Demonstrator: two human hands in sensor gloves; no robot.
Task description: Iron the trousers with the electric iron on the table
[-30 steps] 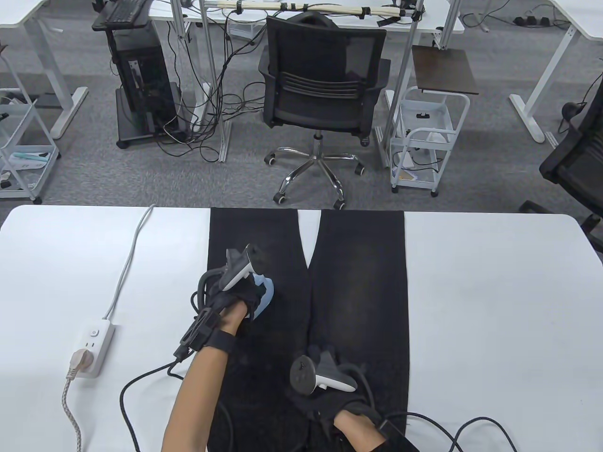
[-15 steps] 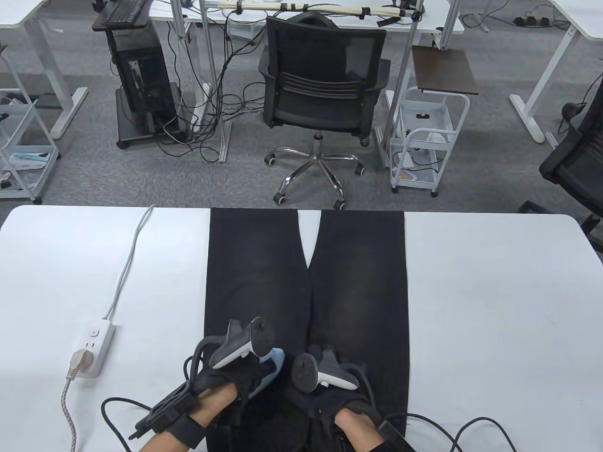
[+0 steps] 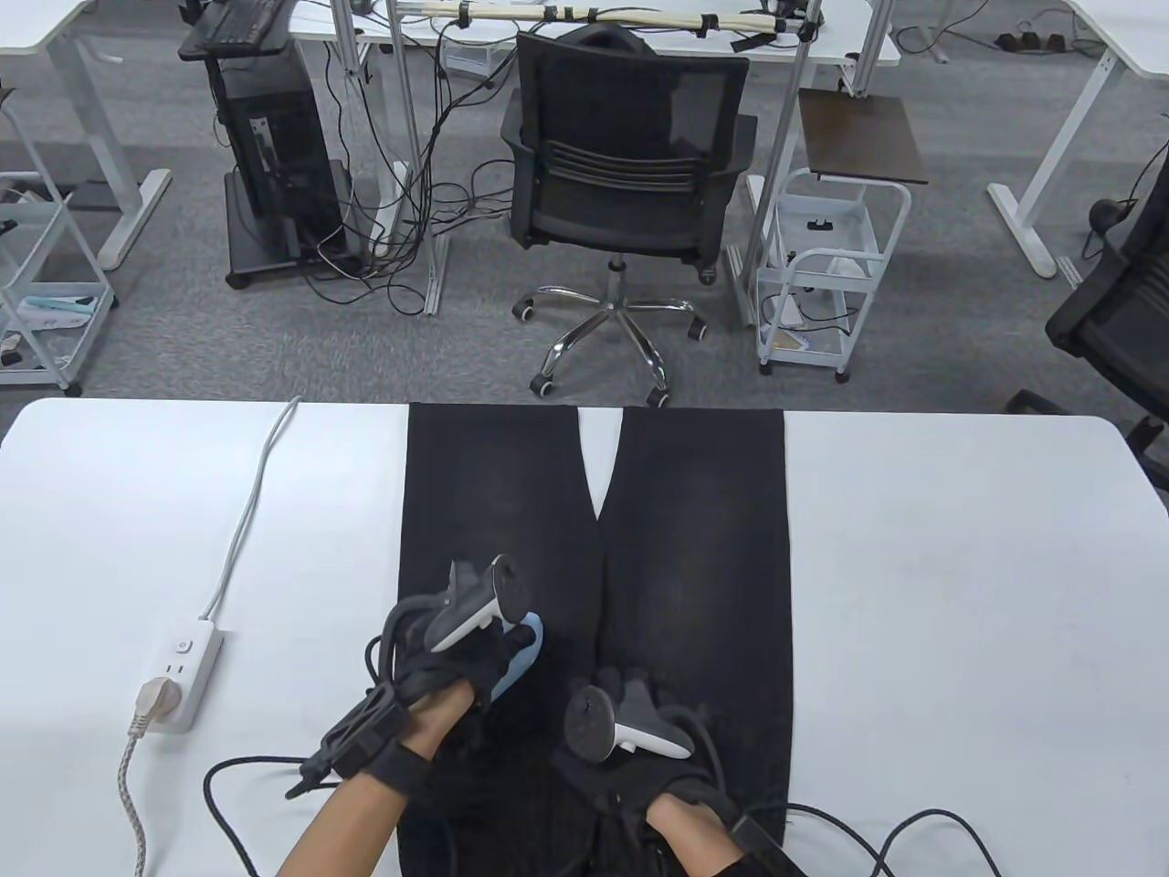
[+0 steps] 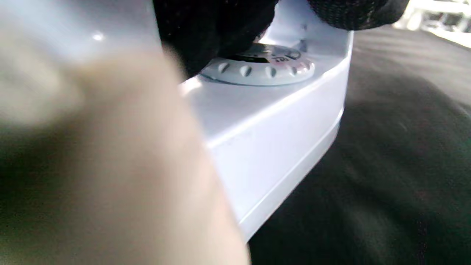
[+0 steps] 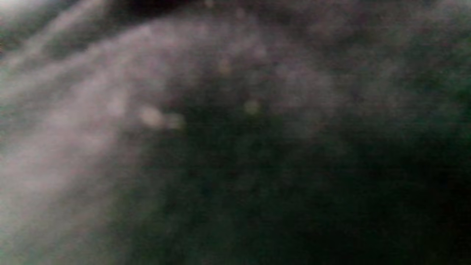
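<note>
The black trousers [image 3: 594, 585] lie flat on the white table [image 3: 959, 594], waistband toward the person and both legs running straight away to the far edge, so their long axis points away from the body; the pale blue electric iron [image 3: 521, 650] sits soleplate-down on the left leg, about at thigh height, its nose aimed away and slightly right, close to in line with that leg. The left hand [image 3: 452, 662] is wrapped round the iron's handle, fingers curled over it; the left wrist view shows gloved fingers above the white temperature dial [image 4: 259, 68] and the iron's flank meeting the dark cloth. The right hand [image 3: 630, 731] rests near the top of the right leg, close beside the crotch seam; it seems to pin the fabric, but whether its fingers lie flat or curled I cannot tell, and the right wrist view is only blur. The unironed length appears to lie beyond the iron's nose, so a stroke would run along the leg, away from the anchoring hand; the left hand alone is placed for it. A power strip [image 3: 178, 671] lies left of the trousers.
</note>
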